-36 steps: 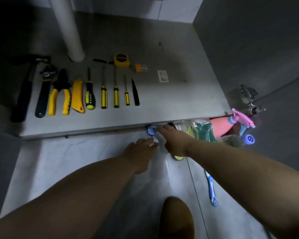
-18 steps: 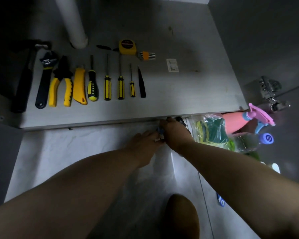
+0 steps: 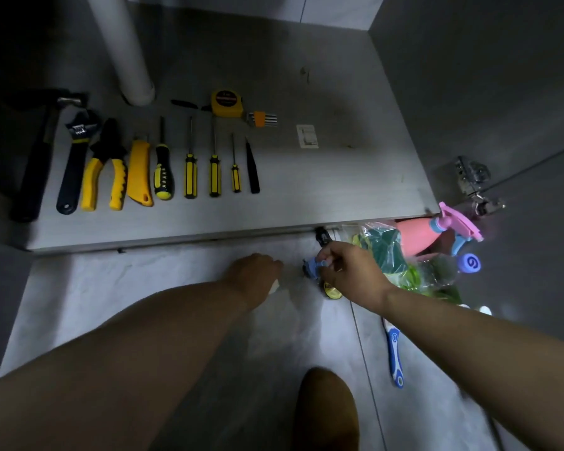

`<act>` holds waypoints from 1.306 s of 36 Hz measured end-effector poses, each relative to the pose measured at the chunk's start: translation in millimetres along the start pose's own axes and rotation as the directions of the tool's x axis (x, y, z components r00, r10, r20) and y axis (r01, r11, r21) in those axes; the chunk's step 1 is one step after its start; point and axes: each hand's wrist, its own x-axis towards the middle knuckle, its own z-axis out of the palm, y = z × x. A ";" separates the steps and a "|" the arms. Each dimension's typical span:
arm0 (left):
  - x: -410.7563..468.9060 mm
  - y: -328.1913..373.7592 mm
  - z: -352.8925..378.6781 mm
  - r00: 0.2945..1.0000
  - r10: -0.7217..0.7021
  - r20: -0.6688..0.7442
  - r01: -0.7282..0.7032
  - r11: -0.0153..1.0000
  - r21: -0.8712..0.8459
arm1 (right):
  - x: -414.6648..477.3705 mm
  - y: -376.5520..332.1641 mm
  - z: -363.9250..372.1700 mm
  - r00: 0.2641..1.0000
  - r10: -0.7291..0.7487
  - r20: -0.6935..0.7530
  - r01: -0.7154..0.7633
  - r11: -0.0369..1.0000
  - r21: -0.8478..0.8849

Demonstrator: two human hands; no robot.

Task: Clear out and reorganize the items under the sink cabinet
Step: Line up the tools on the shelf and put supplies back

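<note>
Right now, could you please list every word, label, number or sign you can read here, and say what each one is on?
No wording reads clearly.
White spiral sign, no letters: on the blue cap beside the pink spray bottle.
Tape measure: dark round label, too blurred to read.
Adjustable wrench: pale markings on its head, too small to read.
White sticker on the cabinet floor: print too small to read.

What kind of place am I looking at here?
Probably an open under-sink cabinet: a white drain pipe meets the cabinet floor, a door hinge sits at the right, and a pink spray bottle lies just outside.
</note>
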 end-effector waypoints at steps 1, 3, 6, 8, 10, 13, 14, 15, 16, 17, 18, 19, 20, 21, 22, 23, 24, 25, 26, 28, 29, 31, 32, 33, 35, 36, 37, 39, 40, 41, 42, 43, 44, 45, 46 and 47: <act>-1.9 -2.3 -2.6 1.000 0.006 0.018 -0.006 1.000 -0.008 | -0.3 -2.3 -1.6 1.000 -0.009 -0.003 0.009 1.000 0.021; -4.5 -5.6 -11.7 0.998 0.039 0.041 -0.040 0.999 0.012 | 0.7 -7.1 -5.3 0.999 -0.029 -0.018 0.030 0.998 0.058; -7.3 -6.9 -31.3 0.994 0.105 0.032 -0.105 0.994 -0.002 | 4.2 -14.5 -12.1 0.997 -0.050 -0.067 0.054 0.996 0.070; -9.1 -6.4 -47.2 0.989 0.144 0.018 -0.141 0.986 -0.091 | 6.7 -21.3 -17.8 0.994 -0.048 -0.096 0.058 0.993 0.101; -11.9 -6.5 -65.5 0.992 0.128 -0.015 -0.128 0.968 -0.215 | 9.2 -30.1 -24.3 0.992 -0.032 -0.125 0.049 0.989 0.139; -17.2 -10.0 -93.2 0.997 0.054 -0.049 -0.070 0.887 -0.456 | 18.9 -44.2 -37.1 0.969 -0.042 -0.245 0.062 0.995 0.078; -19.5 -12.5 -101.4 0.998 0.037 -0.058 -0.062 0.845 -0.532 | 23.4 -49.8 -42.0 0.956 -0.044 -0.290 0.057 0.998 0.037; -21.9 -15.1 -109.2 0.997 0.021 -0.069 -0.058 0.795 -0.604 | 29.1 -55.8 -46.6 0.944 -0.045 -0.327 0.047 0.999 -0.001; -24.5 -18.3 -115.8 0.996 0.003 -0.088 -0.062 0.732 -0.678 | 35.8 -61.8 -50.7 0.933 -0.047 -0.356 0.038 0.999 -0.033; -26.3 -21.6 -121.2 0.994 -0.020 -0.111 -0.071 0.656 -0.751 | 43.9 -67.4 -54.0 0.925 -0.049 -0.377 0.029 0.998 -0.059; -27.7 -25.3 -125.7 0.989 -0.050 -0.140 -0.085 0.582 -0.809 | 53.1 -73.2 -56.7 0.919 -0.050 -0.390 0.022 0.997 -0.076; -28.4 -29.8 -129.6 0.981 -0.082 -0.173 -0.104 0.532 -0.840 | 62.8 -79.2 -58.9 0.918 -0.048 -0.395 0.019 0.997 -0.077; -28.3 -34.7 -132.2 0.971 -0.115 -0.210 -0.122 0.516 -0.848 | 72.9 -85.5 -60.6 0.920 -0.049 -0.389 0.022 0.997 -0.075; -27.7 -40.5 -134.0 0.959 -0.140 -0.246 -0.139 0.524 -0.840 | 82.7 -91.4 -62.0 0.924 -0.059 -0.379 0.028 0.996 -0.087; -26.7 -46.2 -135.1 0.947 -0.154 -0.283 -0.158 0.544 -0.824 | 92.2 -97.5 -63.0 0.925 -0.077 -0.371 0.035 0.992 -0.119; -26.6 -52.1 -136.0 0.935 -0.159 -0.317 -0.178 0.564 -0.807 | 101.1 -103.2 -63.7 0.926 -0.095 -0.366 0.039 0.987 -0.158; -27.0 -57.6 -136.6 0.924 -0.161 -0.347 -0.195 0.580 -0.791 | 109.5 -108.9 -63.9 0.925 -0.110 -0.364 0.042 0.981 -0.189; -27.9 -63.3 -136.9 0.916 -0.164 -0.367 -0.206 0.592 -0.779 | 117.6 -114.3 -63.6 0.925 -0.117 -0.362 0.043 0.978 -0.204; -29.1 -69.0 -136.5 0.909 -0.166 -0.383 -0.215 0.600 -0.771 | 124.9 -119.4 -62.9 0.926 -0.120 -0.359 0.043 0.976 -0.215; -31.5 -79.4 -135.3 0.897 -0.175 -0.407 -0.231 0.600 -0.766 | 137.4 -127.5 -61.0 0.929 -0.128 -0.346 0.047 0.971 -0.233; -32.8 -84.0 -135.0 0.889 -0.184 -0.418 -0.237 0.597 -0.767 | 142.7 -130.7 -59.9 0.935 -0.134 -0.328 0.057 0.971 -0.234; -35.4 -90.5 -134.7 0.873 -0.208 -0.442 -0.249 0.589 -0.769 | 152.3 -136.1 -58.2 0.949 -0.149 -0.279 0.085 0.970 -0.229; -36.5 -92.5 -134.7 0.864 -0.219 -0.452 -0.254 0.586 -0.770 | 157.0 -138.8 -57.0 0.952 -0.154 -0.266 0.091 0.968 -0.236; -37.0 -94.2 -134.9 0.857 -0.232 -0.459 -0.258 0.579 -0.774 | 161.8 -141.8 -56.0 0.952 -0.151 -0.266 0.084 0.965 -0.248; -37.2 -97.4 -135.1 0.844 -0.271 -0.463 -0.266 0.538 -0.800 | 169.9 -148.3 -53.4 0.945 -0.147 -0.292 0.059 0.955 -0.291; -37.0 -98.8 -135.3 0.837 -0.293 -0.462 -0.272 0.510 -0.816 | 173.1 -151.8 -51.8 0.942 -0.154 -0.297 0.054 0.947 -0.318; -36.6 -99.7 -135.6 0.831 -0.310 -0.461 -0.277 0.490 -0.827 | 175.5 -155.1 -50.1 0.942 -0.162 -0.294 0.055 0.939 -0.340; -35.4 -101.3 -136.5 0.821 -0.331 -0.466 -0.279 0.480 -0.832 | 179.2 -161.2 -46.8 0.943 -0.165 -0.290 0.055 0.934 -0.352; -35.0 -101.6 -137.0 0.817 -0.336 -0.468 -0.282 0.475 -0.834 | 181.0 -163.2 -45.4 0.943 -0.156 -0.293 0.047 0.937 -0.347; -34.9 -102.0 -137.5 0.816 -0.341 -0.467 -0.285 0.466 -0.838 | 183.0 -165.0 -43.7 0.945 -0.142 -0.295 0.034 0.939 -0.343; -34.8 -102.2 -137.7 0.815 -0.345 -0.465 -0.288 0.455 -0.842 | 184.6 -166.6 -41.9 0.949 -0.128 -0.290 0.022 0.939 -0.342; -35.0 -102.3 -137.9 0.816 -0.348 -0.461 -0.288 0.446 -0.847 | 185.9 -167.7 -39.9 0.953 -0.115 -0.280 0.012 0.939 -0.344; -35.3 -102.2 -137.9 0.818 -0.350 -0.457 -0.287 0.440 -0.851 | 187.0 -168.5 -38.1 0.957 -0.107 -0.271 0.007 0.938 -0.346; -35.4 -101.9 -137.7 0.820 -0.352 -0.452 -0.284 0.436 -0.854 | 187.9 -168.5 -36.6 0.959 -0.098 -0.266 0.002 0.940 -0.340; -35.5 -101.7 -137.4 0.821 -0.355 -0.448 -0.281 0.432 -0.857 | 189.0 -168.4 -35.8 0.960 -0.085 -0.266 -0.005 0.947 -0.322; -35.7 -101.3 -136.7 0.822 -0.358 -0.444 -0.279 0.427 -0.860 | 189.1 -167.6 -35.3 0.961 -0.071 -0.269 -0.013 0.955 -0.297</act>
